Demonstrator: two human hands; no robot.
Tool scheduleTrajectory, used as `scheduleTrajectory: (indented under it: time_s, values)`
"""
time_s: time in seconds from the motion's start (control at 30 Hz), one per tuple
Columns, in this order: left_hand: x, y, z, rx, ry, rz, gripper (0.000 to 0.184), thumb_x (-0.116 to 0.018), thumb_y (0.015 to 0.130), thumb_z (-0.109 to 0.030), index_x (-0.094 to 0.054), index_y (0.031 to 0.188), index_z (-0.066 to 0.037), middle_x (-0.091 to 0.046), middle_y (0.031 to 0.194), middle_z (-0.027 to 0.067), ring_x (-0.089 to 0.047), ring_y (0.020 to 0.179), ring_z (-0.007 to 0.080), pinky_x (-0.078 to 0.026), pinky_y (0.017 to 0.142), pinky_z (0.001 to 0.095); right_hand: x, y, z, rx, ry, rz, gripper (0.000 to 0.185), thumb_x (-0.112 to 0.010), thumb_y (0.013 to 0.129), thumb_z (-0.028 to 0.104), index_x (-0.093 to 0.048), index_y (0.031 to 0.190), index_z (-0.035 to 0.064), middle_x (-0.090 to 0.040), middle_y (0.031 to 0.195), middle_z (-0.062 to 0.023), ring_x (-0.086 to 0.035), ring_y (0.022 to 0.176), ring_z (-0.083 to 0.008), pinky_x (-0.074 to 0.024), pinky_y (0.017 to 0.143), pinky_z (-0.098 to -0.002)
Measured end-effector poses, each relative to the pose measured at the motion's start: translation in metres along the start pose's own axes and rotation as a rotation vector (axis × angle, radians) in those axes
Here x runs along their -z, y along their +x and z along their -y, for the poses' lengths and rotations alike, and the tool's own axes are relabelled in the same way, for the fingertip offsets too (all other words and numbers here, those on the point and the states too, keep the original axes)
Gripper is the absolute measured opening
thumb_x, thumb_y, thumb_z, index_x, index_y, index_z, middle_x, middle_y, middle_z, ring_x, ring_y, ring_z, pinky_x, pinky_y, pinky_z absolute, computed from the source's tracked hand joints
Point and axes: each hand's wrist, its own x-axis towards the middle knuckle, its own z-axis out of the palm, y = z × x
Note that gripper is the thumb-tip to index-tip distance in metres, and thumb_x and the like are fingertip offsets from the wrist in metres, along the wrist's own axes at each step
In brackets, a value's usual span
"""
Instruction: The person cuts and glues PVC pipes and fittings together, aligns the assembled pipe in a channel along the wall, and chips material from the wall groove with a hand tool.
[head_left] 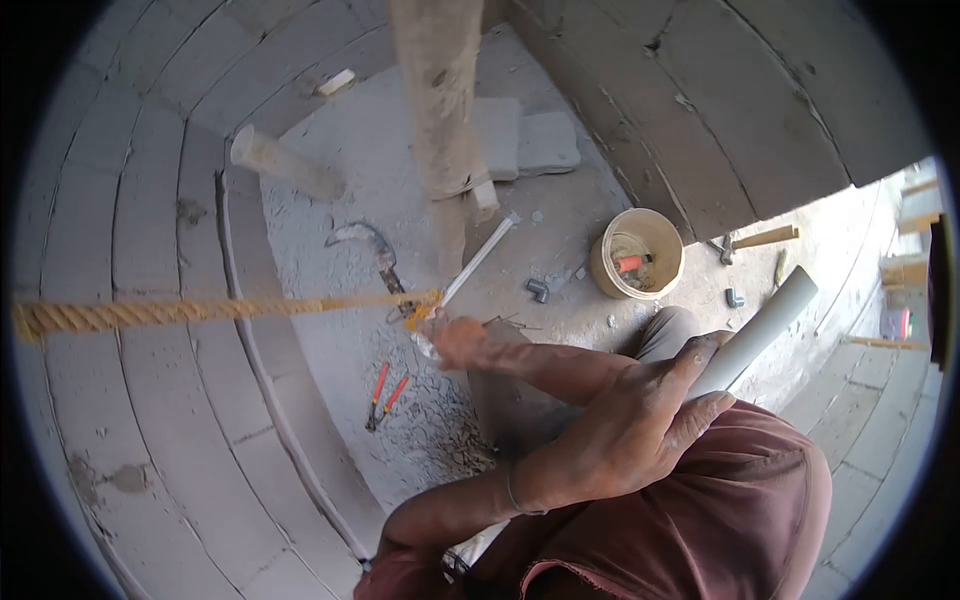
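My left hand (pixel 615 430), its wrist banded, is closed around a grey plastic pipe (pixel 765 325) that slants up to the right. My left arm crosses over my right. Slightly blurred, my right hand (pixel 458 343) is closed by a small yellow and silver piece (pixel 415 318); what it grips I cannot make out. A yellow twisted rope (pixel 180 314) stretches from the left edge to this spot. A thin white strip (pixel 480 258) slants up from there. Just beyond lies a curved dark blade, like a sickle (pixel 378 250). Red-handled pliers (pixel 385 400) rest on the floor below.
A bucket (pixel 606 262) holds a red-handled tool (pixel 630 264). Beyond it lies a hammer (pixel 765 238). Two dark pipe elbows (pixel 538 290) are on the dusty floor. A post (pixel 437 90), a white pipe (pixel 285 162) and flat slabs (pixel 545 142) stand or lie near block walls.
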Motion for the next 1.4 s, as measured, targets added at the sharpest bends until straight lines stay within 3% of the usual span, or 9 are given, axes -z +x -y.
scheduleTrajectory:
  time_s: [0.2, 0.33, 0.47, 0.7, 0.73, 0.93, 1.17, 1.23, 1.4]
  values:
    - [0.01, -0.004, -0.014, 0.101, -0.061, 0.068, 0.049, -0.064, 0.101, -0.02, -0.049, 0.137, 0.009, -0.07, 0.103, 0.0242, -0.072, 0.091, 0.0312, -0.055, 0.079, 0.0392, -0.011, 0.007, 0.0, -0.006, -0.05, -0.019, 0.063, -0.069, 0.084, 0.026, -0.045, 0.14, 0.0117, -0.062, 0.119, -0.0256, -0.068, 0.103, -0.0387, -0.0555, 0.086, -0.0479]
    - [0.02, -0.003, -0.026, 0.145, -0.006, 0.069, 0.048, -0.065, 0.1, -0.021, -0.051, 0.136, 0.007, -0.067, 0.081, 0.0101, -0.064, 0.064, 0.0139, -0.051, 0.062, 0.0286, -0.009, 0.004, -0.002, -0.019, -0.04, -0.049, 0.063, -0.067, 0.085, 0.025, -0.043, 0.143, 0.0131, -0.059, 0.124, -0.0266, -0.069, 0.103, -0.0391, -0.0561, 0.085, -0.0483]
    - [0.011, -0.003, -0.03, 0.293, -0.081, 0.055, 0.044, -0.063, 0.101, -0.021, -0.053, 0.137, 0.004, -0.059, 0.071, 0.0001, -0.054, 0.056, 0.0051, -0.044, 0.053, 0.0228, -0.002, -0.007, -0.006, -0.036, -0.021, -0.094, 0.064, -0.065, 0.087, 0.024, -0.041, 0.146, 0.0146, -0.056, 0.129, -0.0277, -0.069, 0.103, -0.0395, -0.0566, 0.084, -0.0487]
    - [0.009, -0.012, -0.03, 0.302, -0.127, -0.049, 0.057, -0.06, 0.103, -0.033, -0.048, 0.14, 0.008, -0.053, 0.068, -0.0016, -0.049, 0.055, 0.0028, -0.04, 0.05, 0.0174, 0.025, -0.068, -0.01, -0.093, 0.012, -0.185, 0.066, -0.061, 0.09, 0.021, -0.037, 0.151, 0.0172, -0.05, 0.138, -0.0295, -0.069, 0.103, -0.0402, -0.0576, 0.083, -0.0494]
    - [0.013, -0.012, -0.029, 0.292, -0.146, -0.025, 0.047, -0.06, 0.103, -0.028, -0.052, 0.134, 0.007, -0.053, 0.068, -0.0017, -0.051, 0.056, 0.0051, -0.043, 0.052, 0.0205, 0.033, -0.084, -0.011, -0.118, 0.011, -0.206, 0.066, -0.06, 0.091, 0.021, -0.036, 0.152, 0.0175, -0.049, 0.139, -0.0297, -0.069, 0.103, -0.0403, -0.0577, 0.083, -0.0495]
    - [0.006, 0.0, -0.026, 0.24, -0.168, 0.018, 0.054, -0.052, 0.107, -0.034, -0.048, 0.141, 0.006, -0.053, 0.066, -0.0002, -0.048, 0.051, 0.0042, -0.038, 0.047, 0.0197, 0.068, -0.214, -0.041, -0.359, 0.01, -0.202, 0.066, -0.055, 0.094, 0.018, -0.033, 0.156, 0.0205, -0.041, 0.148, -0.031, -0.07, 0.103, -0.0399, -0.0587, 0.082, -0.0484]
    - [-0.061, 0.028, -0.016, 0.364, -0.201, 0.188, 0.056, -0.052, 0.107, -0.032, -0.041, 0.151, 0.001, -0.054, 0.066, 0.001, -0.047, 0.05, 0.0041, -0.037, 0.046, 0.0194, 0.01, -0.306, -0.209, -0.578, -0.223, -0.13, 0.07, -0.055, 0.094, 0.011, -0.029, 0.159, 0.0239, -0.036, 0.153, -0.0292, -0.067, 0.112, -0.0382, -0.0557, 0.091, -0.0446]
    - [-0.072, 0.023, -0.006, 0.361, -0.141, 0.181, 0.057, -0.054, 0.106, -0.032, -0.042, 0.151, 0.001, -0.054, 0.066, 0.0012, -0.047, 0.05, 0.0043, -0.037, 0.046, 0.0195, -0.032, -0.307, -0.272, -0.536, -0.385, -0.299, 0.073, -0.056, 0.094, 0.016, -0.026, 0.16, 0.0249, -0.034, 0.154, -0.0312, -0.07, 0.105, -0.0388, -0.0576, 0.084, -0.0448]
    - [-0.08, 0.01, 0.012, 0.347, -0.057, 0.105, 0.058, -0.056, 0.105, -0.034, -0.044, 0.149, 0.002, -0.056, 0.067, 0.0019, -0.049, 0.052, 0.0051, -0.04, 0.047, 0.0202, 0.013, -0.365, -0.248, -0.555, -0.145, -0.181, 0.063, -0.053, 0.096, 0.018, -0.034, 0.156, 0.0213, -0.04, 0.151, -0.0299, -0.066, 0.114, -0.0409, -0.0545, 0.094, -0.0456]
